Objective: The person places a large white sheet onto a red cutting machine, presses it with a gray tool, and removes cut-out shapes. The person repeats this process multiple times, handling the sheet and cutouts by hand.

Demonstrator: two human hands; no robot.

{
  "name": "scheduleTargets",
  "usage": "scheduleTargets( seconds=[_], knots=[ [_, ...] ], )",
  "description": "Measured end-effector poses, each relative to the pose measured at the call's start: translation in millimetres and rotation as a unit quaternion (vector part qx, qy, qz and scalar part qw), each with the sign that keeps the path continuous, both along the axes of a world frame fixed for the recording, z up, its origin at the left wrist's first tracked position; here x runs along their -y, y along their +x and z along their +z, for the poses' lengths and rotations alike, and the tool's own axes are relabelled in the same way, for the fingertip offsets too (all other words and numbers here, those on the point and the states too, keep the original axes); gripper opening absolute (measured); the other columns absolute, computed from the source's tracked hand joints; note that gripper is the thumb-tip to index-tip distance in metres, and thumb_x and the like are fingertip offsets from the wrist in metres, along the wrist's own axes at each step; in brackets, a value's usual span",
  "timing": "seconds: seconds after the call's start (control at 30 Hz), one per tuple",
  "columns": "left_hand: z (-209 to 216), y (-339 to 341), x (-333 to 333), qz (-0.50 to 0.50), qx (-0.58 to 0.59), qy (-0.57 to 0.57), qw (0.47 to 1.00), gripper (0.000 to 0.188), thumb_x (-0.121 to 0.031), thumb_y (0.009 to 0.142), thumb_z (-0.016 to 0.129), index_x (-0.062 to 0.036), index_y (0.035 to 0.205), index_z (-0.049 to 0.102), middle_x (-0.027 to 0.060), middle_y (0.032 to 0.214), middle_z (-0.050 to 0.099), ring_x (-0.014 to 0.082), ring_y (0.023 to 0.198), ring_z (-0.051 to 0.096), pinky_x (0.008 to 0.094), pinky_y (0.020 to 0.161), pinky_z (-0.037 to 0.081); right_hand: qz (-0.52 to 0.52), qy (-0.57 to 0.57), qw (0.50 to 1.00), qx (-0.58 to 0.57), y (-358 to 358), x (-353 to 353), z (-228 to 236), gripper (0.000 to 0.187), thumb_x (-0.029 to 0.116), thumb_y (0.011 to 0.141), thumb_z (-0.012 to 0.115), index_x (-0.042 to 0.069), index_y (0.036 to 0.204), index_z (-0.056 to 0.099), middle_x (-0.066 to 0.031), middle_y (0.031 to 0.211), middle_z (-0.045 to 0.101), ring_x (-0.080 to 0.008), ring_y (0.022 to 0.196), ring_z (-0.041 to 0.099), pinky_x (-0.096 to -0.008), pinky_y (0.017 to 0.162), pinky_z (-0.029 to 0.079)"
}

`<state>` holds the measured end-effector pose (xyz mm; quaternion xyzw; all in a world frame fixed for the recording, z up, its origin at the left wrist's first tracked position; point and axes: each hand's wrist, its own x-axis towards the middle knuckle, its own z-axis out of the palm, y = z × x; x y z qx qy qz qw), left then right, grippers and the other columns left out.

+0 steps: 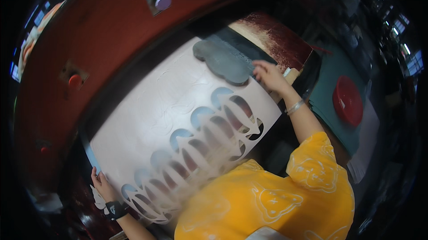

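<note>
A large white sheet (142, 106) lies slanted across the work surface. Along its near side run several curved cut-out holes, with narrow strips of sheet left between them. On its far right part rests a grey, flat block with a wavy outline (223, 62), which looks like a cutting die. My right hand (269, 76) is just right of this block, slightly blurred, its fingers apart and holding nothing I can see. At the sheet's left edge is my left hand (103, 186), fingers stretched out beside the edge. White scraps (98, 198) show beside that hand.
A red machine beam (107, 39) spans the far side, with a pale knob (163, 2) and a red button (75, 81). To the right, a red bowl (347, 101) stands on green sheets (329, 84). A worn, dark-red board (278, 39) lies beyond my right hand.
</note>
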<state>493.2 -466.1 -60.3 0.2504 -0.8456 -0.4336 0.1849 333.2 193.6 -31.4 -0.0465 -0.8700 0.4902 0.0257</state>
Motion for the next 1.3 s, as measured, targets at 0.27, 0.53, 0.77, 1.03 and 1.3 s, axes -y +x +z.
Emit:
scheduleTargets(
  seconds=[0.27, 0.53, 0.77, 1.03, 1.3],
  knots=[
    [-6, -93, 40, 0.046, 0.052, -0.210, 0.975, 0.029, -0.011, 0.092, 0.049, 0.0011, 0.117, 0.058, 0.0120, 0.105, 0.064, 0.0183, 0.090, 0.058, 0.0304, 0.084, 0.045, 0.068, 0.084, 0.994, 0.008, 45, 6, -9, 0.023, 0.021, 0.085, 0.057, -0.002, 0.087, 0.055, -0.0249, 0.083, 0.061, -0.0399, 0.083, 0.061, -0.0436, 0.069, 0.048],
    [10, -68, 104, 0.040, -0.012, -0.229, 0.972, 0.025, -0.010, 0.092, 0.053, 0.0013, 0.111, 0.063, 0.0124, 0.106, 0.067, 0.0198, 0.096, 0.062, 0.0295, 0.087, 0.047, 0.099, 0.178, 0.979, 0.006, 34, 53, 19, 0.025, 0.026, 0.088, 0.055, 0.002, 0.092, 0.054, -0.0222, 0.081, 0.063, -0.0410, 0.079, 0.062, -0.0487, 0.071, 0.048],
    [12, -31, 116, 0.125, 0.212, -0.359, 0.900, 0.040, -0.012, 0.087, 0.059, -0.0022, 0.125, 0.054, 0.0202, 0.118, 0.057, 0.0316, 0.102, 0.058, 0.0383, 0.092, 0.045, 0.145, 0.236, 0.958, 0.069, 21, 89, 43, 0.040, 0.032, 0.083, 0.063, 0.004, 0.107, 0.049, -0.0185, 0.087, 0.065, -0.0375, 0.083, 0.063, -0.0467, 0.074, 0.048],
    [29, -131, -191, -0.269, -0.046, -0.123, 0.954, 0.038, -0.014, 0.089, 0.056, -0.0052, 0.125, 0.055, 0.0115, 0.126, 0.056, 0.0241, 0.117, 0.052, 0.0350, 0.096, 0.041, 0.187, 0.177, 0.952, -0.168, -4, 98, 19, 0.058, 0.039, 0.071, 0.073, 0.002, 0.112, 0.056, -0.0117, 0.098, 0.054, -0.0285, 0.096, 0.053, -0.0389, 0.079, 0.046],
    [21, -246, -314, -0.205, -0.054, 0.003, 0.977, 0.052, -0.028, 0.097, 0.047, 0.0044, 0.136, 0.039, 0.0173, 0.133, 0.049, 0.0218, 0.122, 0.047, 0.0305, 0.103, 0.034, 0.204, 0.125, 0.957, -0.167, -16, 97, 2, 0.056, 0.035, 0.067, 0.075, 0.005, 0.110, 0.056, -0.0091, 0.096, 0.052, -0.0262, 0.091, 0.051, -0.0376, 0.078, 0.041]
  ],
)
